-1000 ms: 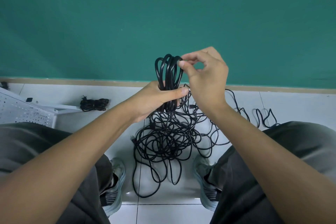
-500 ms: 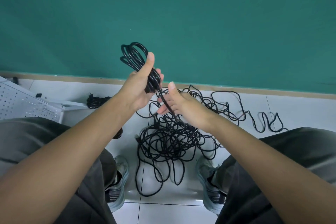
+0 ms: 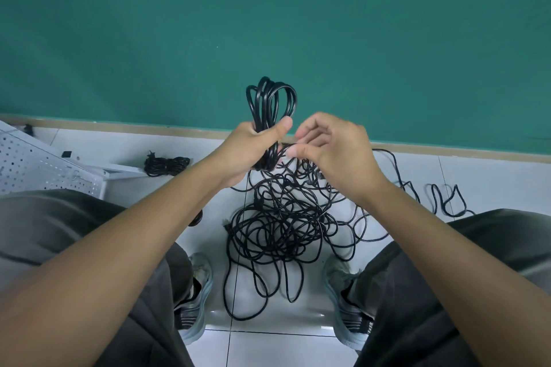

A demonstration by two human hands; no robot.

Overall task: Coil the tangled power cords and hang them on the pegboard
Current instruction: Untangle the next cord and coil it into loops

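The coil of black cord (image 3: 269, 104) is standing up in the air in front of the green wall (image 3: 268, 24). The left hand (image 3: 253, 146) is gripping it around the middle, with the thumb pressing across the loops. The right hand (image 3: 331, 146) is sitting just beside it with its fingers curled, and it looks like it is pinching the loose end of the cord, but I cannot tell for sure.

Below the hands, a big tangled pile of cords (image 3: 286, 226) is lying on the white floor (image 3: 268, 345), between the person's two shoes. One long cord (image 3: 447, 199) is trailing away to the right.

I think the job is only partly going. A few loops are made. One small finished bundle (image 3: 167, 164) is lying on the floor to the left, near the white pegboard (image 3: 35, 167). Nothing is showing as hung on the pegboard yet. Most of the cord is waiting to be untangled, coiled and hung.

There is open air above the hands for making more loops. The knees are closing in on both sides, and the wall is close ahead, so wide pulls could be hard.
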